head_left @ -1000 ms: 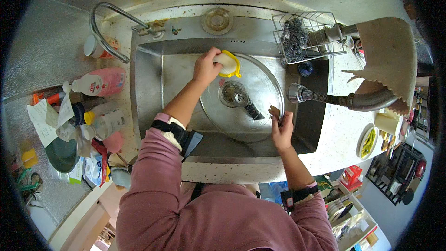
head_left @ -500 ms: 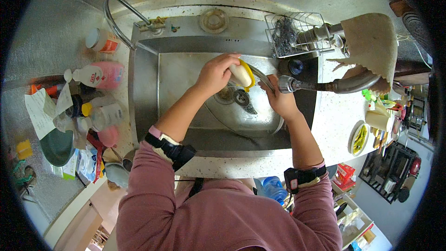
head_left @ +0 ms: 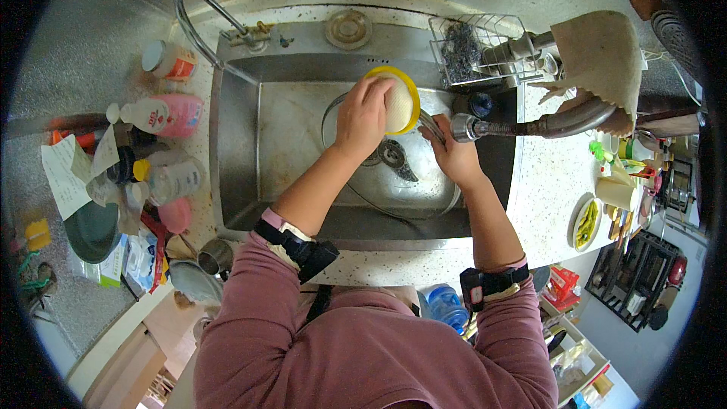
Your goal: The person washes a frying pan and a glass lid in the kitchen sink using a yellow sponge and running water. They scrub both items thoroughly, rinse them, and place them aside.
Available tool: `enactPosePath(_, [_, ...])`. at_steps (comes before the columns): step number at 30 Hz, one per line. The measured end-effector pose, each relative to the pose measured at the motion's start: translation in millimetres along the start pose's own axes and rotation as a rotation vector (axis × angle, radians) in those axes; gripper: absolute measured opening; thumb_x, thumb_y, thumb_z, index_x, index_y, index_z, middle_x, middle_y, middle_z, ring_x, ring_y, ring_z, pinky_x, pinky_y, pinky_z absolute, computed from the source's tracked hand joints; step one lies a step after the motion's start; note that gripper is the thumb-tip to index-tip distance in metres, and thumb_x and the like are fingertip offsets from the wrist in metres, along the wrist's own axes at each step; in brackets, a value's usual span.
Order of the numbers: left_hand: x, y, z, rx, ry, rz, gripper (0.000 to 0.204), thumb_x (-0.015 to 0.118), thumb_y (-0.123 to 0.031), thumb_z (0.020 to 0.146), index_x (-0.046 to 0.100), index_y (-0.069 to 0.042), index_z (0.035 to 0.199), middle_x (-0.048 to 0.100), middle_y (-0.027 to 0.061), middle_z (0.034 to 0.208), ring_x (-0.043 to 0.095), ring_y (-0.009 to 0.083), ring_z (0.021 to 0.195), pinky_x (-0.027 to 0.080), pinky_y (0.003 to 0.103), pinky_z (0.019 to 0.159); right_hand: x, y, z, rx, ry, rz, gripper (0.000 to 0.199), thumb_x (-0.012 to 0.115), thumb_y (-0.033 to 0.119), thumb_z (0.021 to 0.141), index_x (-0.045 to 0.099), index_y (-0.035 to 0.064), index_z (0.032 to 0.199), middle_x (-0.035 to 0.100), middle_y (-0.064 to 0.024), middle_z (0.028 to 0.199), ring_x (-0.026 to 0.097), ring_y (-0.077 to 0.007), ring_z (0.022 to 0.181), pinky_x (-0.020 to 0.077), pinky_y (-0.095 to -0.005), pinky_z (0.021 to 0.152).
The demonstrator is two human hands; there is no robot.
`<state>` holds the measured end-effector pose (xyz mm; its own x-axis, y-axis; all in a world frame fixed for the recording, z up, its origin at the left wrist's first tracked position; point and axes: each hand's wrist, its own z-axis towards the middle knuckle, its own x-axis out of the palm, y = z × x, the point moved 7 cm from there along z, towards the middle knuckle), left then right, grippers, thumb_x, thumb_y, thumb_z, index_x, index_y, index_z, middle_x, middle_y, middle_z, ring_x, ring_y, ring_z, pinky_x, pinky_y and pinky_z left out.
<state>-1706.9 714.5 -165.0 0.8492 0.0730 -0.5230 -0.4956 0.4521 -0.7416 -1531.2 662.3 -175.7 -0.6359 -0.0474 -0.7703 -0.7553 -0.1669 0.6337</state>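
My left hand (head_left: 365,113) is closed around a cream scrubbing sponge (head_left: 400,106) with a yellow rim, above the sink. Gripped in my right hand (head_left: 454,153) is the metal rim of a large see-through lid (head_left: 432,182), which hangs tilted over the basin. A dark knob (head_left: 392,154) shows in the lid's middle. The sponge is beside the lid's upper edge; whether they touch cannot be made out. Close by my right hand ends the metal head of a faucet (head_left: 466,128). Part of the lid's rim is hidden behind my left hand and the sponge.
A steel sink (head_left: 284,174) surrounds both hands. Behind it stand a curved tap (head_left: 198,34) and a wire rack (head_left: 473,49) with a scouring pad. Bottles, including a pink one (head_left: 168,115), crowd the left counter. To the right lies a plate of green vegetables (head_left: 586,223).
My left hand has moved right and slightly down with the sponge, which has turned so that more of its face and yellow rim shows. My right hand keeps hold of the lid.
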Motion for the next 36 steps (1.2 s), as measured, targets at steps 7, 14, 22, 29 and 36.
enactPosePath(7, [-2, 2, -18, 0.072, 0.029, -0.04, 0.045, 0.073, -0.007, 0.066, 0.055, -0.003, 0.108, 0.056, 0.0127, 0.111, 0.053, 0.0346, 0.108, 0.043, 0.045, 0.094, 1, 0, 3, 0.001, -0.013, -0.029, 0.017, 0.066, 0.014, 0.087, 0.057, 0.0025, 0.097, 0.061, -0.0142, 0.076, 0.059, -0.0266, 0.062, 0.0456, -0.0352, 0.057])
enactPosePath(14, [14, -19, -15, 0.284, -0.048, 0.103, 0.03, 0.068, -0.01, 0.063, 0.061, -0.01, 0.092, 0.057, 0.0041, 0.107, 0.053, 0.0266, 0.105, 0.042, 0.044, 0.09, 7, -3, 5, -0.025, -0.021, -0.059, 0.02, 0.065, 0.01, 0.086, 0.057, -0.0003, 0.102, 0.062, -0.016, 0.084, 0.058, -0.0251, 0.066, 0.0472, -0.0323, 0.064])
enactPosePath(22, [25, 7, -17, 0.178, -0.1, 0.099, 0.027, 0.066, -0.011, 0.062, 0.06, -0.012, 0.089, 0.057, 0.0036, 0.102, 0.054, 0.0269, 0.1, 0.041, 0.045, 0.089, 4, -12, -1, 0.077, -0.026, -0.007, 0.018, 0.068, 0.012, 0.083, 0.059, 0.0035, 0.096, 0.059, -0.0171, 0.075, 0.059, -0.0355, 0.067, 0.0453, -0.0413, 0.061])
enactPosePath(29, [21, 180, -139, -0.895, -0.286, 0.161, 0.022, 0.068, -0.011, 0.069, 0.061, -0.002, 0.087, 0.063, 0.0158, 0.091, 0.06, 0.0365, 0.085, 0.048, 0.044, 0.075, -3, -20, -9, 0.125, -0.084, 0.006, 0.014, 0.069, 0.007, 0.085, 0.058, -0.0003, 0.09, 0.06, -0.0081, 0.073, 0.055, -0.0115, 0.067, 0.0434, -0.0272, 0.061])
enactPosePath(36, [45, 211, -180, -0.996, -0.307, -0.061, 0.023, 0.069, -0.013, 0.07, 0.059, -0.002, 0.088, 0.064, 0.0182, 0.085, 0.062, 0.0371, 0.08, 0.049, 0.043, 0.071, -15, -23, -38, 0.2, -0.191, 0.069, 0.015, 0.07, 0.012, 0.086, 0.064, -0.0015, 0.087, 0.064, -0.0086, 0.069, 0.049, -0.008, 0.058, 0.0403, -0.0254, 0.053])
